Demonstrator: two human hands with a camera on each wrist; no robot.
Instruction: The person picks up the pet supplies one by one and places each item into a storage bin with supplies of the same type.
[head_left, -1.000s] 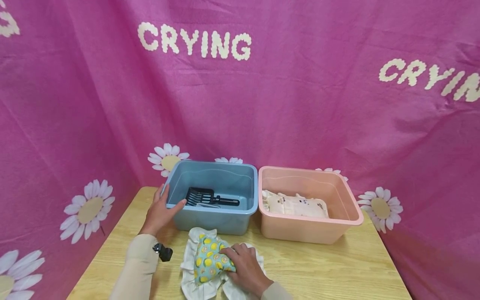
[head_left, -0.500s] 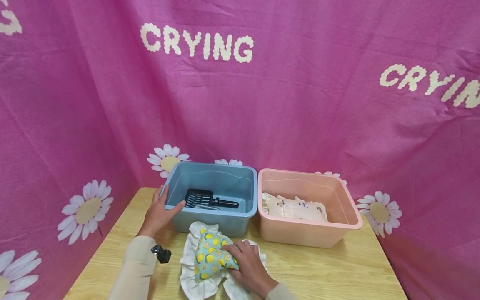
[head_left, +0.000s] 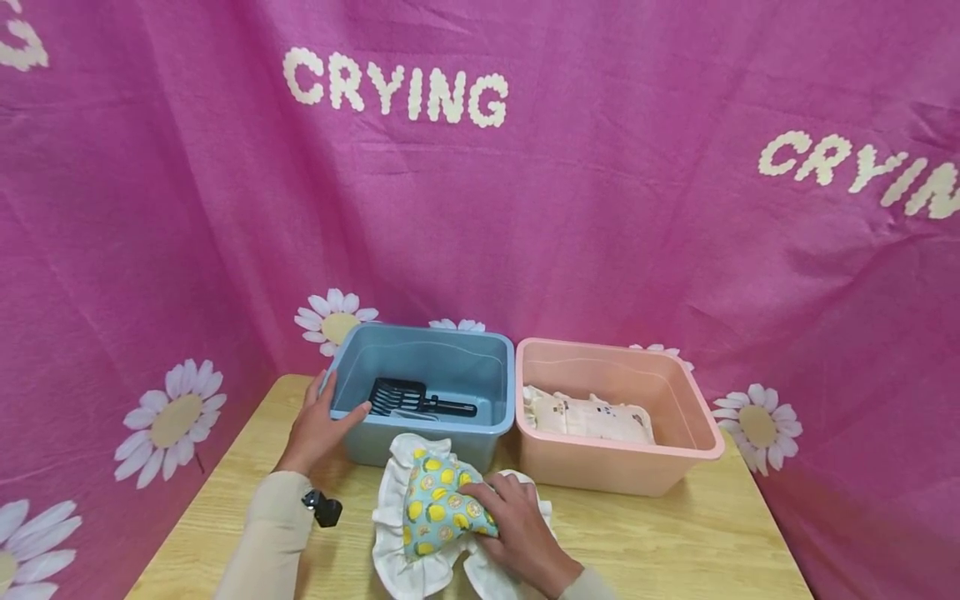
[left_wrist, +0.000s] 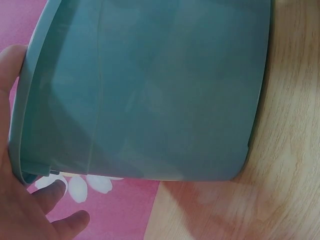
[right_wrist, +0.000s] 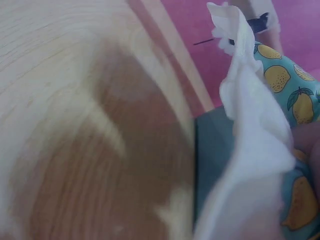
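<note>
My right hand (head_left: 522,527) grips a light-blue lemon-print cloth piece (head_left: 442,506) with a wide white ruffled edge, bunched in the middle under the fingers. In the right wrist view its white ruffle (right_wrist: 255,125) stands off the table, above a shadow on the wood. At the front left corner of a blue plastic bin (head_left: 427,422), my left hand (head_left: 318,429) rests with fingers spread, the thumb along the front rim. The left wrist view shows the bin's outer wall (left_wrist: 170,90) and the hand's fingers around the rim corner. A black slotted scoop (head_left: 401,397) lies inside this bin.
A pink plastic bin (head_left: 600,458) stands right beside the blue one, with a cream ruffled cloth piece (head_left: 600,417) inside. Both stand on a light wooden table (head_left: 637,533). A magenta cloth backdrop (head_left: 600,208) hangs behind and at the sides.
My right hand has lifted the lemon-print cloth piece slightly and shifted it right and toward the bins. The left hand stays at the blue bin's corner.
</note>
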